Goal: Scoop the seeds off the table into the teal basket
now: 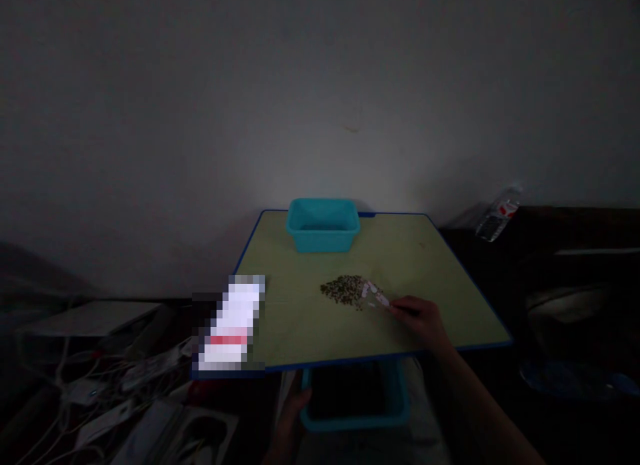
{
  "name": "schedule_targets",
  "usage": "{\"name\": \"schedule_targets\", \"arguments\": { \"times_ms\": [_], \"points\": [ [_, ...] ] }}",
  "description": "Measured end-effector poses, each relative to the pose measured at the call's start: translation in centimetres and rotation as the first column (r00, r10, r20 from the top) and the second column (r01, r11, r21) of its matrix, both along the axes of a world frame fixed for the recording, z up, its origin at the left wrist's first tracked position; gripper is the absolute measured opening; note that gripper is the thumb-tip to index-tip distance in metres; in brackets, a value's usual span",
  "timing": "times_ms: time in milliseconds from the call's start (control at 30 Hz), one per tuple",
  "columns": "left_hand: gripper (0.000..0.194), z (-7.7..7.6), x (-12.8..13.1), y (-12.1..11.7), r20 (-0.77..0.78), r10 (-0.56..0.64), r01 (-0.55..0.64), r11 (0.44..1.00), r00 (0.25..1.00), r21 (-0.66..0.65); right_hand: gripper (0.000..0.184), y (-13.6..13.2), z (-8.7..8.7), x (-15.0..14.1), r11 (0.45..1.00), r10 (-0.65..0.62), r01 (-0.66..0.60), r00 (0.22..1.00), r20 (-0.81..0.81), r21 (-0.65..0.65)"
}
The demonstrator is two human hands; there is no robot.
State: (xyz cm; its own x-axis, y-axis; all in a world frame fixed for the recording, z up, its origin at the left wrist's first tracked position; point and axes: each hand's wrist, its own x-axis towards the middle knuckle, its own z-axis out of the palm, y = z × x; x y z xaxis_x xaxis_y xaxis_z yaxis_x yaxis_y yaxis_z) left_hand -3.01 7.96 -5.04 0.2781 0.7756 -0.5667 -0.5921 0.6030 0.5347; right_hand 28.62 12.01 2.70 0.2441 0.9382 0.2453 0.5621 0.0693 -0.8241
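Note:
A heap of small greenish-brown seeds lies on a small green table with a blue rim. A few pale pieces sit at the heap's right edge. My right hand rests on the table just right of them, fingers drawn together and pointing at the pale pieces; whether it pinches anything is too dark to tell. My left hand grips the left rim of a teal tub held below the table's front edge.
A second teal tub stands at the table's far edge against the wall. A blurred-out white object lies on the table's front left corner. Cables and clutter fill the floor at left. A plastic bottle lies on dark furniture at right.

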Motion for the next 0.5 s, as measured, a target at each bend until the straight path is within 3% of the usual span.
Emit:
{"name": "schedule_targets", "arguments": {
  "times_ms": [233,500],
  "points": [
    [0.065,-0.3,-0.1,0.2,-0.087,0.037,-0.039,0.999,0.996,-0.023,0.016,-0.2,0.5,0.0,1.0,0.015,-0.015,1.0,0.002,-0.021],
    [0.075,1.4,0.2,0.1,-0.048,0.042,-0.044,0.998,0.998,-0.055,0.016,-0.2,0.1,0.2,0.999,0.023,-0.024,0.998,-0.052,-0.028]
  ]
}}
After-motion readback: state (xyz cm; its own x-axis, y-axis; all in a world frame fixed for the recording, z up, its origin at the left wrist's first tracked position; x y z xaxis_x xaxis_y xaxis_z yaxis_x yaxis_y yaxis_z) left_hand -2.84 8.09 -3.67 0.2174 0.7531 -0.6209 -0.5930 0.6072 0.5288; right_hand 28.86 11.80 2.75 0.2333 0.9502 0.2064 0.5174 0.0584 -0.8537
